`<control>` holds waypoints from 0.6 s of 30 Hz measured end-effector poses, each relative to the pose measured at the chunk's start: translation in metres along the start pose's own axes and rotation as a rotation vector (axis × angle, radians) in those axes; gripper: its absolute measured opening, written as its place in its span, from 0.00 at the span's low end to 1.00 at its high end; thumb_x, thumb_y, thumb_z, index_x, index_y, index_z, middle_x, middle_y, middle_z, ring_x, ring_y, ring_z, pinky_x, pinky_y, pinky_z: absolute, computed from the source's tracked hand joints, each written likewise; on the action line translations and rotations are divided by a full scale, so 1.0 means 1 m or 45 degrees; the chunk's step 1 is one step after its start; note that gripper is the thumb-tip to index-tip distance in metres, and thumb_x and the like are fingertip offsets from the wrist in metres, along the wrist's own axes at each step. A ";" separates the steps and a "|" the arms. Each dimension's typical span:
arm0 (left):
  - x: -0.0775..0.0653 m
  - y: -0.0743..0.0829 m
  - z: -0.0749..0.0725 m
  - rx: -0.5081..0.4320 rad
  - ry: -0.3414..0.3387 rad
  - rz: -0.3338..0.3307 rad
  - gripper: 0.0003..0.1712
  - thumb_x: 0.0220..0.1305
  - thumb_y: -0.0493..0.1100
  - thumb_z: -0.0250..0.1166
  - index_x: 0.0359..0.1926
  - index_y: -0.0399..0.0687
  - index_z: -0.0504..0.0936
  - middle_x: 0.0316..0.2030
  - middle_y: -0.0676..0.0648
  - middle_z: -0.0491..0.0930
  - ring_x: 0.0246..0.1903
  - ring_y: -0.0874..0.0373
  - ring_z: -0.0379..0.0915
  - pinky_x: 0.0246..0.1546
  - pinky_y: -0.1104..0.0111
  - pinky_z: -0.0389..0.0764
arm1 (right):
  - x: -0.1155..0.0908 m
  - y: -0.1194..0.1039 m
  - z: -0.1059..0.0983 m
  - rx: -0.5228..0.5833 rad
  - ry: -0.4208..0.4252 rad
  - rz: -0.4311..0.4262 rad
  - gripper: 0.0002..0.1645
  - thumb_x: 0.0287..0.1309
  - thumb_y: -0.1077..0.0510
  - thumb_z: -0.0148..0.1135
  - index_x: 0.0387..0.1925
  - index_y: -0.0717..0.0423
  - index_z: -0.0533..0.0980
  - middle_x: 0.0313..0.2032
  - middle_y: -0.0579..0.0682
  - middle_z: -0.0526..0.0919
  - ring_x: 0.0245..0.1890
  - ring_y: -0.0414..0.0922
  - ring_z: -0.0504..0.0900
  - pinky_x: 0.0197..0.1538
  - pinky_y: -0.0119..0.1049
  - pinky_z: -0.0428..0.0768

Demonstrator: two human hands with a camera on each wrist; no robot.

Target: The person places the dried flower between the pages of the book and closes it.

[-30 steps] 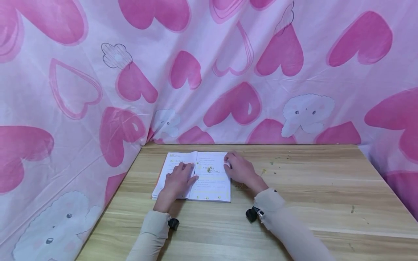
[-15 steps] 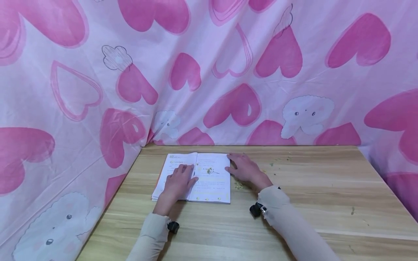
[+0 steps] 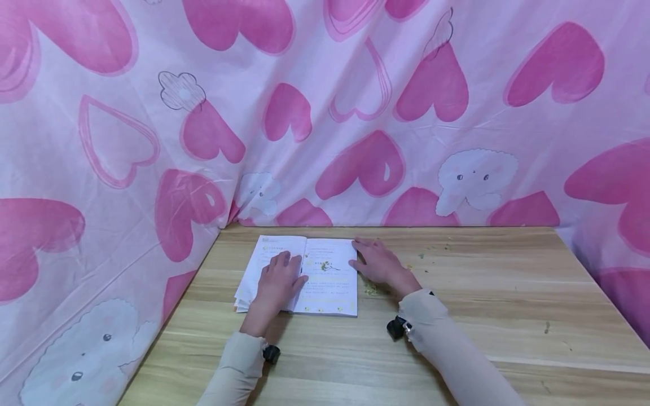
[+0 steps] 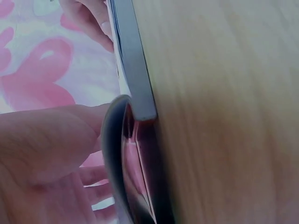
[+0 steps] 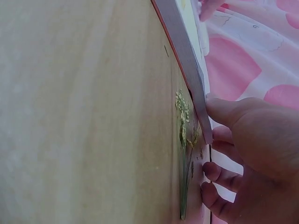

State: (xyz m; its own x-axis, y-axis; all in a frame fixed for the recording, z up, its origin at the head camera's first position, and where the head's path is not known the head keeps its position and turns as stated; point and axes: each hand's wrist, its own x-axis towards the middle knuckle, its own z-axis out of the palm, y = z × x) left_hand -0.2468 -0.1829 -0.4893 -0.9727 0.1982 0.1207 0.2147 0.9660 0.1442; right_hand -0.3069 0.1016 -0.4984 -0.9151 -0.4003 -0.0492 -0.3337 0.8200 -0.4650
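Observation:
An open book lies on the wooden table, with a small yellow-flowered sprig on its right page. My left hand rests on the left page beside the gutter, fingers extended. In the left wrist view, the left-hand pages and cover bow up at the book's near edge beneath this hand. My right hand touches the book's right edge near the far corner, its thumb against the page block and its fingers loosely bent. Another dried flower sprig lies on the table beside the book, under the right hand.
Small plant bits are scattered on the table to the right of the book. A pink heart-print cloth hangs behind the table and along its left side.
My right hand has drawn rightward off the right page to the book's edge, its fingers straighter. The left hand has barely shifted, and the left pages have fanned slightly at their near corner.

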 end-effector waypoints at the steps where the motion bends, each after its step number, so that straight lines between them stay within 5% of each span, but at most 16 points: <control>1: 0.000 0.001 0.000 0.008 0.026 0.011 0.32 0.74 0.55 0.71 0.71 0.47 0.76 0.71 0.32 0.73 0.71 0.32 0.70 0.64 0.36 0.78 | 0.000 0.000 0.000 -0.004 -0.001 -0.001 0.41 0.81 0.41 0.57 0.84 0.54 0.61 0.85 0.53 0.59 0.86 0.63 0.55 0.86 0.62 0.49; 11: 0.002 0.009 -0.004 0.001 0.157 0.040 0.29 0.65 0.49 0.79 0.64 0.44 0.84 0.68 0.35 0.78 0.69 0.35 0.72 0.62 0.39 0.79 | 0.000 0.001 0.002 -0.011 -0.007 0.003 0.42 0.81 0.40 0.56 0.84 0.53 0.60 0.86 0.53 0.58 0.85 0.60 0.57 0.84 0.63 0.56; 18: 0.003 0.024 0.004 -0.075 0.328 0.241 0.21 0.54 0.36 0.83 0.50 0.46 0.90 0.51 0.40 0.87 0.53 0.40 0.83 0.46 0.47 0.85 | 0.000 0.001 0.001 -0.009 -0.009 0.010 0.42 0.81 0.40 0.56 0.84 0.53 0.60 0.86 0.53 0.58 0.85 0.60 0.57 0.83 0.64 0.58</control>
State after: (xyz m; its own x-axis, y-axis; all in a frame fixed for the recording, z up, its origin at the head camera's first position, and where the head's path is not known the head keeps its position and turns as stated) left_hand -0.2453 -0.1581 -0.4888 -0.8624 0.3173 0.3945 0.4016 0.9033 0.1513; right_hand -0.3072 0.1020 -0.5001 -0.9160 -0.3969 -0.0588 -0.3284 0.8259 -0.4582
